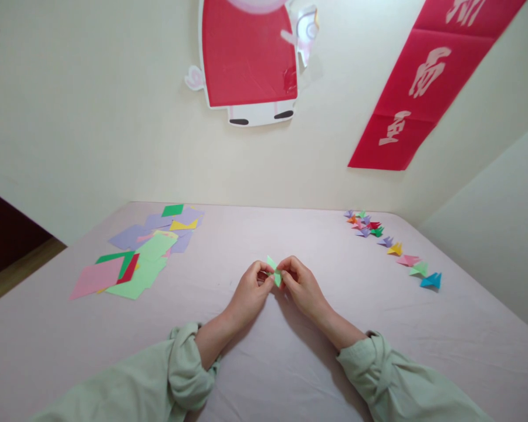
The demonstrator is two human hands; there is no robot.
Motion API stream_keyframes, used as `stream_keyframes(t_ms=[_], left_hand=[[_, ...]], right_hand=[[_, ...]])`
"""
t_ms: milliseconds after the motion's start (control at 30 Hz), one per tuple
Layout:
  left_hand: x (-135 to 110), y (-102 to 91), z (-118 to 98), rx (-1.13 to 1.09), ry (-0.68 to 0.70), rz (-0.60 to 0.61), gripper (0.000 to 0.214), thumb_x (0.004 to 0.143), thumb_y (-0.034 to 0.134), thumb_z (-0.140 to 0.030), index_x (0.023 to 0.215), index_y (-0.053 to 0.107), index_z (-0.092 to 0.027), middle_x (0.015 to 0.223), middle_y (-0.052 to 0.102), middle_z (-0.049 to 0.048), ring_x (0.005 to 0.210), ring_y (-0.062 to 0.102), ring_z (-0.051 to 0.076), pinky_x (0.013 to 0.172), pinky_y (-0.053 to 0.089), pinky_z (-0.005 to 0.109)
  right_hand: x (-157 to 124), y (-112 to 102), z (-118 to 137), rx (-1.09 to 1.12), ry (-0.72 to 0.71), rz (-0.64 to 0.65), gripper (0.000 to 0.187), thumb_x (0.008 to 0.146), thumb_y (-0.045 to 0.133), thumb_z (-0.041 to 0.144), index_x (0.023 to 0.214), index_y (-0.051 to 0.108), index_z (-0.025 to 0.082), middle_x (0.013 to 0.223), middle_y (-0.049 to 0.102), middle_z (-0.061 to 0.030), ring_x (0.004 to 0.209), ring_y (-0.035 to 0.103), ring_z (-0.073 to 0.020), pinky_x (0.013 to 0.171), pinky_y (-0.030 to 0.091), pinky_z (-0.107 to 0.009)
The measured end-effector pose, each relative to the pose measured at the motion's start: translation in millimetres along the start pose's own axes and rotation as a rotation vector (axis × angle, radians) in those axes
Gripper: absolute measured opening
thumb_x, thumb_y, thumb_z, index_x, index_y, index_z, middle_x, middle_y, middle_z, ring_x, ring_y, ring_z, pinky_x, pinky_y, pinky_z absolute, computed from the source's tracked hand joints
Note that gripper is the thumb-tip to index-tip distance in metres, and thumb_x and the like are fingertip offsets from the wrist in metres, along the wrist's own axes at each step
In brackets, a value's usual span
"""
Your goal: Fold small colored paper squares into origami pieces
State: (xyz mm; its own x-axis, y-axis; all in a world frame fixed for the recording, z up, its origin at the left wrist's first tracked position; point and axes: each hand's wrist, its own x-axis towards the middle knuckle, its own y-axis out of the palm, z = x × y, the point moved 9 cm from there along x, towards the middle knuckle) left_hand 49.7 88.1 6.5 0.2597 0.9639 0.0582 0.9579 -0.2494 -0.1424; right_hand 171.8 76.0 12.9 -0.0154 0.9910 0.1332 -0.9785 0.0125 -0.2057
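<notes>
Between my hands, just above the middle of the pale pink table cover [264,375], is a small folded light green paper [277,275]. My left hand [253,290] pinches its left side with thumb and forefinger. From the right, my right hand [303,287] pinches the other side in the same way. One pointed tip of the paper sticks up between the fingertips, and a part shows below them. The fingers hide much of its fold.
Loose coloured paper sheets [156,249] lie in an overlapping pile on the left. Along the right side runs a line of several small folded paper figures, with a blue one [432,281] nearest. Behind the table stands a wall [264,170] bearing a red banner [426,76].
</notes>
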Motion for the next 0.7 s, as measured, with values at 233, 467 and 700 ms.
stream_keyframes(t_ms=[233, 467, 700], left_hand=[[0.6, -1.4, 2.1, -0.033, -0.004, -0.014, 0.008, 0.080, 0.056, -0.025, 0.084, 0.057, -0.018, 0.082, 0.061, -0.0003, 0.074, 0.058, 0.013, 0.070, 0.045, 0.025], [1.0, -1.4, 5.7, -0.066, -0.014, -0.022, 0.007, 0.080, 0.054, -0.021, 0.084, 0.057, -0.018, 0.084, 0.062, 0.0001, 0.075, 0.058, 0.013, 0.071, 0.046, 0.025], [0.8, -1.8, 5.8, -0.042, -0.020, -0.022, 0.006, 0.080, 0.055, -0.022, 0.083, 0.057, -0.018, 0.082, 0.061, -0.0001, 0.073, 0.056, 0.013, 0.070, 0.045, 0.025]], right_hand=[[-0.6, 1.6, -1.5, -0.001, 0.006, 0.017, 0.008, 0.083, 0.046, 0.019, 0.084, 0.053, 0.021, 0.064, 0.055, 0.0046, 0.054, 0.051, -0.0122, 0.053, 0.040, -0.025], [-0.6, 2.0, 0.8, -0.010, 0.017, 0.022, 0.009, 0.082, 0.045, 0.021, 0.084, 0.054, 0.021, 0.064, 0.056, 0.0041, 0.055, 0.053, -0.0126, 0.055, 0.041, -0.025], [-0.7, 2.8, -0.4, -0.015, 0.014, 0.030, 0.010, 0.082, 0.045, 0.020, 0.085, 0.054, 0.021, 0.065, 0.057, 0.0039, 0.056, 0.053, -0.0130, 0.054, 0.041, -0.025]])
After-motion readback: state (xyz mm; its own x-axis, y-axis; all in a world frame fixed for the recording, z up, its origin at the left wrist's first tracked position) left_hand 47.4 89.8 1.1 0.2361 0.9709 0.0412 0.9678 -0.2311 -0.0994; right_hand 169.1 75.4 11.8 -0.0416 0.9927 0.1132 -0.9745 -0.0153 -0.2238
